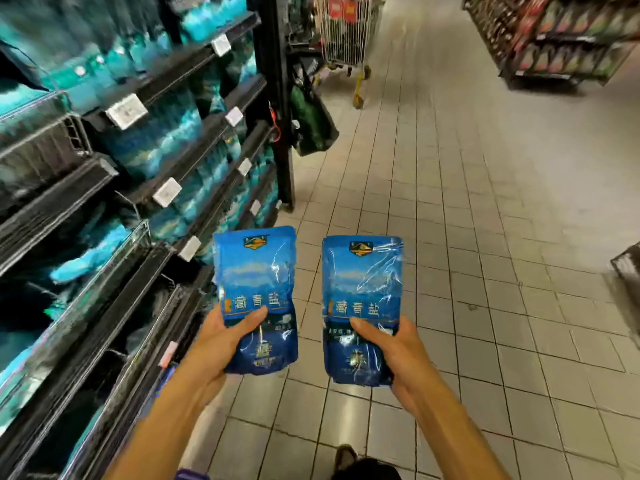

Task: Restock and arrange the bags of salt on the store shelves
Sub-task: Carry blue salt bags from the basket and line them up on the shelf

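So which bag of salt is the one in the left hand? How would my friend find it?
Find the dark shelves along the left of the aisle, then look just right of their lowest rows, above the tiled floor. Two blue bags are held up side by side; the left hand grips the left bag, the one nearer the shelves. It sits slightly higher than the right bag.

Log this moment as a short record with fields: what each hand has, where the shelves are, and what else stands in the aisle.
left hand: grips the lower part of a glossy blue plastic salt bag, thumb across its front
right hand: grips a second matching blue salt bag the same way
bags: upright, side by side, apart
black store shelves: to the person's left, stocked with blurred blue-green bags
white price tags: clipped along shelf edges
wire shopping trolley: far down the tiled aisle
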